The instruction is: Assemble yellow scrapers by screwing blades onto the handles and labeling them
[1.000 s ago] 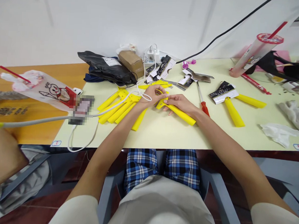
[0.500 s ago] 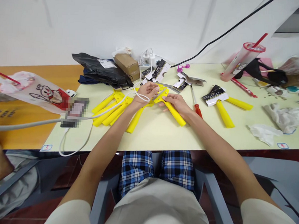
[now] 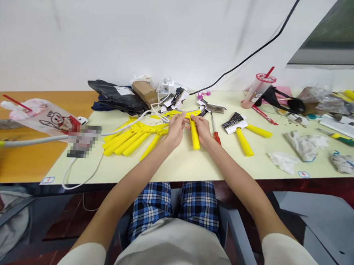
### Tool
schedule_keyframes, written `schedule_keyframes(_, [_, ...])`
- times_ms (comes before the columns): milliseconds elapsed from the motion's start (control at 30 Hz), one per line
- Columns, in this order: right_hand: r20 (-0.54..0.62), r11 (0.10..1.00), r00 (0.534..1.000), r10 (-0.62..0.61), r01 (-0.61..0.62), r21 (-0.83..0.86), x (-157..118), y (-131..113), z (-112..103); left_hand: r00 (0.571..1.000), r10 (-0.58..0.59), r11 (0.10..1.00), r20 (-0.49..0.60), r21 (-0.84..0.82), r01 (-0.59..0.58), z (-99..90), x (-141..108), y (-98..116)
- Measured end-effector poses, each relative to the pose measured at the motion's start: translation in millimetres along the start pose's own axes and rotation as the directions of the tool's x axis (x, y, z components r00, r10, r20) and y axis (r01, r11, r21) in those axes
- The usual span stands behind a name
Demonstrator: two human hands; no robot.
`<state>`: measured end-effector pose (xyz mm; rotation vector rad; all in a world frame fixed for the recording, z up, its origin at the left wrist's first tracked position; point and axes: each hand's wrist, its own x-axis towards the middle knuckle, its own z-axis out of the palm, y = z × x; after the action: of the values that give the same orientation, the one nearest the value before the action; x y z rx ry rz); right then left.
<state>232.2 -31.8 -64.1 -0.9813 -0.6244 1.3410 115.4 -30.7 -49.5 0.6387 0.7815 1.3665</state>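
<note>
Below a white wall (image 3: 140,38), an orange desk (image 3: 27,167) meets a pale cream table (image 3: 178,164), where a heap of yellow plastic handles (image 3: 125,139) lies just beside the left hand (image 3: 174,134), and the right hand (image 3: 201,130), close by, clamps one yellow handle (image 3: 194,135).

Our right hand (image 3: 201,130) grips a long yellow plastic handle (image 3: 194,136) on the pale cream table (image 3: 178,160), our left hand (image 3: 174,133) just beside it.
</note>
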Motion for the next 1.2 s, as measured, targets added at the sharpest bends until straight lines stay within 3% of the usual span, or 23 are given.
schedule_keyframes(100, [-0.014, 0.999, 0.999, -0.041, 0.04, -0.026, 3, 5, -4, 0.99, -0.132, 0.99, -0.054, -0.06, 0.128, 13.5, 9, -16])
schedule_keyframes(200, [-0.005, 0.998, 0.999, -0.049, 0.049, -0.035, 6, 9, -8, 0.987, -0.139, 0.989, -0.085, -0.063, 0.134, 13.9, 15, -24])
schedule_keyframes(433, [0.018, 0.995, 1.0, -0.022, 0.024, -0.093, 10, 17, -7, 0.983, -0.181, 0.983, 0.011, -0.029, 0.181, -4.4, 19, -21])
schedule_keyframes(600, [0.001, 0.974, 0.999, -0.044, 0.043, -0.221, 6, 7, -10, 0.963, -0.248, 0.967, 0.104, -0.034, 0.253, -10.6, 21, -24])
schedule_keyframes(700, [0.042, 0.932, 0.997, -0.07, 0.08, -0.353, -5, -2, -15, 0.943, -0.294, 0.952, 0.154, -0.048, 0.304, -13.1, 19, -26])
schedule_keyframes(833, [0.142, 0.786, 0.98, -0.138, 0.196, -0.586, -34, -19, -32, 0.945, -0.276, 0.954, 0.173, -0.074, 0.292, -10.5, 14, -28])
schedule_keyframes(967, [0.138, 0.647, 0.963, -0.231, 0.258, -0.717, -84, -65, -75, 0.948, -0.277, 0.952, 0.158, -0.087, 0.293, -5.5, 9, -28])
schedule_keyframes(1067, [0.111, 0.421, 0.931, -0.348, 0.261, -0.869, -126, -122, -130, 0.948, -0.287, 0.949, 0.139, -0.091, 0.301, -4.9, 9, -28])
schedule_keyframes(1167, [-0.031, 0.154, 0.884, -0.467, 0.047, -0.987, -160, -179, -196, 0.949, -0.285, 0.948, 0.138, -0.11, 0.3, -6.0, 11, -28])
schedule_keyframes(1200, [-0.091, 0.089, 0.894, -0.44, -0.058, -0.994, -167, -193, -217, 0.949, -0.282, 0.948, 0.143, -0.114, 0.298, -6.5, 11, -29])
